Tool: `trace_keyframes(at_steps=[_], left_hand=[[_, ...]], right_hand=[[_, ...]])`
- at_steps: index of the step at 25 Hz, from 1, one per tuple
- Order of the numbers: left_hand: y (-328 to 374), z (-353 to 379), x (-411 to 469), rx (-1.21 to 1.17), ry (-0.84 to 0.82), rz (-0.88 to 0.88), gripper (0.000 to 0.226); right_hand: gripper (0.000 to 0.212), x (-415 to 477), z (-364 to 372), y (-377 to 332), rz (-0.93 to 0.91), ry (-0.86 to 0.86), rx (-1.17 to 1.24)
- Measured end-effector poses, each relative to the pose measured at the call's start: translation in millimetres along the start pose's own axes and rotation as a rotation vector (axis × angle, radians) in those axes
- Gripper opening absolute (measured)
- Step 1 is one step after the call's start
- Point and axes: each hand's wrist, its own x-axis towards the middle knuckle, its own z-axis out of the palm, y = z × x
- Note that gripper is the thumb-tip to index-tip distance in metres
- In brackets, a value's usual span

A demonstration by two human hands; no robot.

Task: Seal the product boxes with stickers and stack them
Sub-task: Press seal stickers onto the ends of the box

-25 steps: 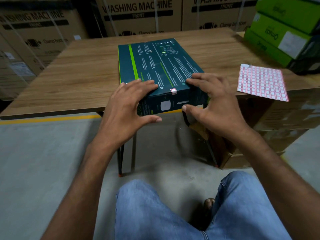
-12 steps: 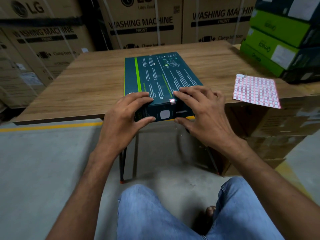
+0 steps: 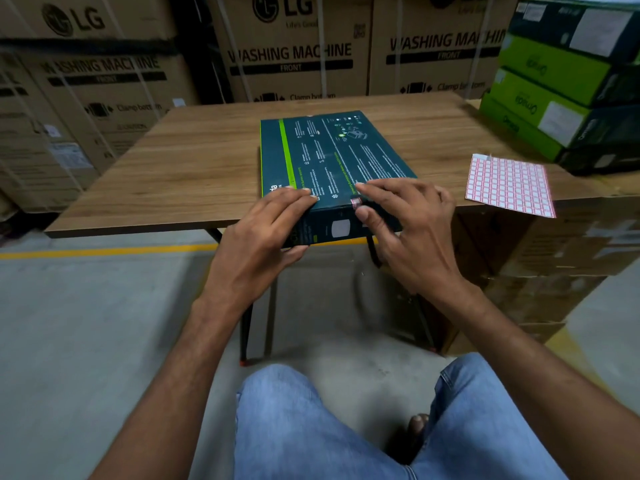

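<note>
A flat dark-teal product box (image 3: 329, 154) with a green stripe lies on the wooden table (image 3: 194, 168), its near end over the table's front edge. A small pink sticker (image 3: 356, 202) sits folded over the near top edge of the box. My left hand (image 3: 263, 233) grips the box's near left corner, fingers on top and thumb under the end face. My right hand (image 3: 405, 223) rests its fingers on the box top, with the thumb pressing beside the sticker. A pink sticker sheet (image 3: 509, 187) lies on the table to the right.
A stack of green and dark product boxes (image 3: 568, 84) stands at the table's right rear. Large cardboard washing machine cartons (image 3: 294, 53) line the back. Brown cartons (image 3: 554, 258) sit under the table's right side. My knees in jeans (image 3: 311, 427) are below.
My right hand has slid left along the box's near edge, so its thumb now presses at the sticker. The view has tilted up slightly. The left hand keeps its grip.
</note>
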Motion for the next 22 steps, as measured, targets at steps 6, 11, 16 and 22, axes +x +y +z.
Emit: trace_keyframes(at_steps=[6,11,16,22], left_hand=[[-2.7,-24.8,6.1,-0.090,0.032,0.023,0.073],[-9.6,-60.0,29.1,-0.118,0.054,0.031,0.074],[-9.7,-64.6,39.8,-0.153,0.047,0.049,0.078],[-11.3,-69.5,43.1,-0.218,0.071,0.034,0.076]], right_hand=[[0.026,23.4,-7.1,-18.0,0.001,0.035,0.087],[0.031,53.8,-34.1,-30.8,-0.045,0.047,0.092],[0.018,65.6,-36.6,-37.6,-0.018,0.109,0.085],[0.053,64.6,-51.1,-31.7,-0.074,0.013,-0.010]])
